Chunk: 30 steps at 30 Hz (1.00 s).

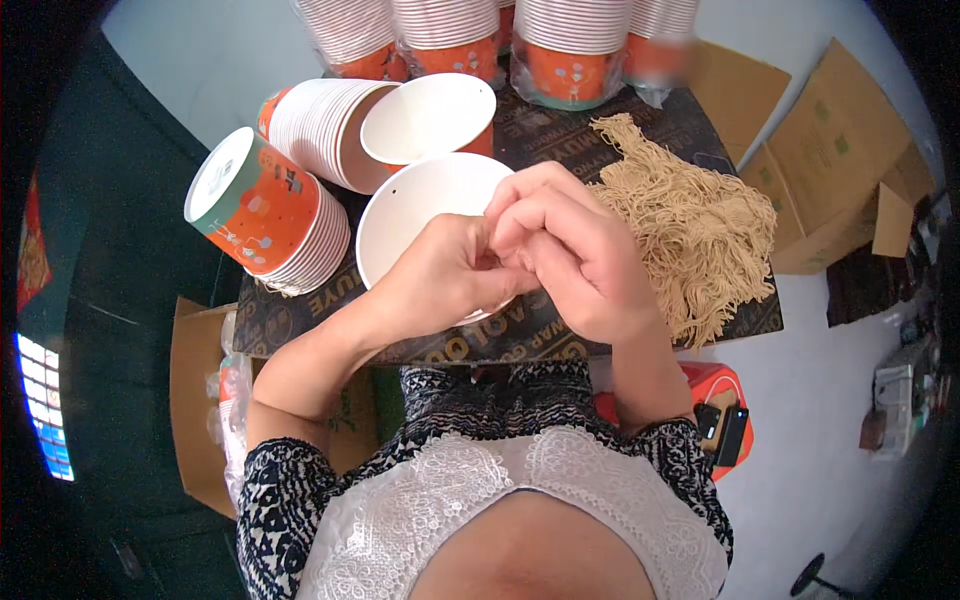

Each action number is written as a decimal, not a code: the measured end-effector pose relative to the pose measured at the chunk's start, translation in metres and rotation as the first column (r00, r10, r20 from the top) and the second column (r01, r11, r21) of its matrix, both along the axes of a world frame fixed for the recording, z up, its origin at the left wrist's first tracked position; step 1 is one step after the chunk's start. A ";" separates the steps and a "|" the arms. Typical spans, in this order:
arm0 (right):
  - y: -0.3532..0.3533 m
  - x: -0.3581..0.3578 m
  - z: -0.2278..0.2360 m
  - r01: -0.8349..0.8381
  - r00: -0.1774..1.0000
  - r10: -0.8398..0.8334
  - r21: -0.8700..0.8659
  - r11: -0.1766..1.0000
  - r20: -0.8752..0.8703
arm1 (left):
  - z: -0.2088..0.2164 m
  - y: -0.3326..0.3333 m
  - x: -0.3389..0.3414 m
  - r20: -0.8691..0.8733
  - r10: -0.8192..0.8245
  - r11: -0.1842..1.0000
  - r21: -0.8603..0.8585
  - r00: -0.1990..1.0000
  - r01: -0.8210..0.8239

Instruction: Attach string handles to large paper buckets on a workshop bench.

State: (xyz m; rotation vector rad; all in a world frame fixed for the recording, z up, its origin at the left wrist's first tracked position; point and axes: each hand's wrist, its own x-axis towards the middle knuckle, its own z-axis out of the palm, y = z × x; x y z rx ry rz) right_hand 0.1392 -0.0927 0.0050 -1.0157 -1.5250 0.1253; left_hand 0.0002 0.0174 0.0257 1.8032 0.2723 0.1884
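My left hand (440, 275) grips the near rim of a white-lined paper cup (415, 205) that lies tilted on a dark board (560, 125). My right hand (565, 245) is curled over the cup's right edge, fingers bunched against my left fingers; what they pinch is hidden. A pile of tan string pieces (690, 225) lies just right of my right hand. A second open orange cup (430, 115) stands behind the held one.
Two stacks of orange cups (270, 210) lie on their sides at the left. Wrapped cup stacks (565, 45) stand along the back. Cardboard boxes (830, 170) sit at the right, another box (195, 400) at lower left, a red stool (715, 395) with a phone beside me.
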 end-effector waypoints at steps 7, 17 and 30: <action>-0.023 0.016 -0.009 0.269 0.925 -0.224 -0.112 0.957 0.306 | 0.001 0.017 -0.001 -0.053 -0.060 0.990 -0.135 0.997 0.052; -0.022 -0.001 -0.027 0.238 0.966 -0.222 -0.116 0.964 0.130 | -0.002 0.019 0.000 -0.010 -0.098 0.976 -0.195 0.995 0.094; -0.022 -0.020 -0.037 0.303 0.947 -0.303 0.011 0.953 0.106 | -0.003 0.022 0.004 -0.045 -0.080 0.984 -0.162 0.996 0.072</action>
